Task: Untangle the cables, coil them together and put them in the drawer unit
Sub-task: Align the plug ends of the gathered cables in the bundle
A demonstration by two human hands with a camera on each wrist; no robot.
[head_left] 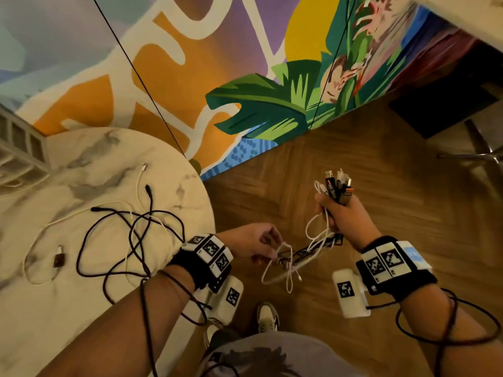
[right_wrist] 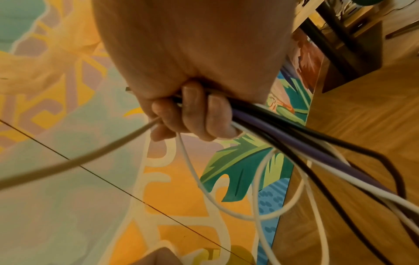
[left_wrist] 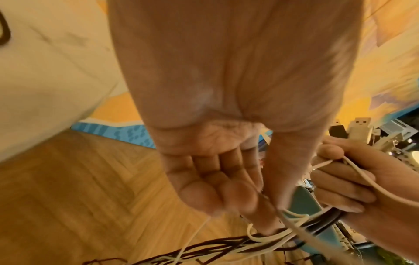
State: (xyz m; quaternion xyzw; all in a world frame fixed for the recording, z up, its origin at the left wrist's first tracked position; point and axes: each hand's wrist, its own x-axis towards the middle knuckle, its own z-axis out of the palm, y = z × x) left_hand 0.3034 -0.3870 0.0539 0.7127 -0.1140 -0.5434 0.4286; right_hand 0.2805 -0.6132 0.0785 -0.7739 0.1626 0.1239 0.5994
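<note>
My right hand (head_left: 339,213) grips a bundle of black, white and purple cables (right_wrist: 294,136) over the wooden floor, their plug ends (head_left: 337,187) sticking up above the fist. From the fist the cables hang in loops (head_left: 288,265) toward my left hand (head_left: 261,244), which pinches a white cable strand (left_wrist: 267,215) between thumb and fingers. More black and white cables (head_left: 130,235) lie tangled on the round marble table (head_left: 81,170) at the left. The drawer unit is not clearly in view.
A colourful mural wall (head_left: 245,77) runs behind the table. A white lattice object (head_left: 19,148) stands at the table's far left. A dark cabinet and chair legs (head_left: 473,148) stand at the right. My shoe (head_left: 268,317) is on the floor below the cables.
</note>
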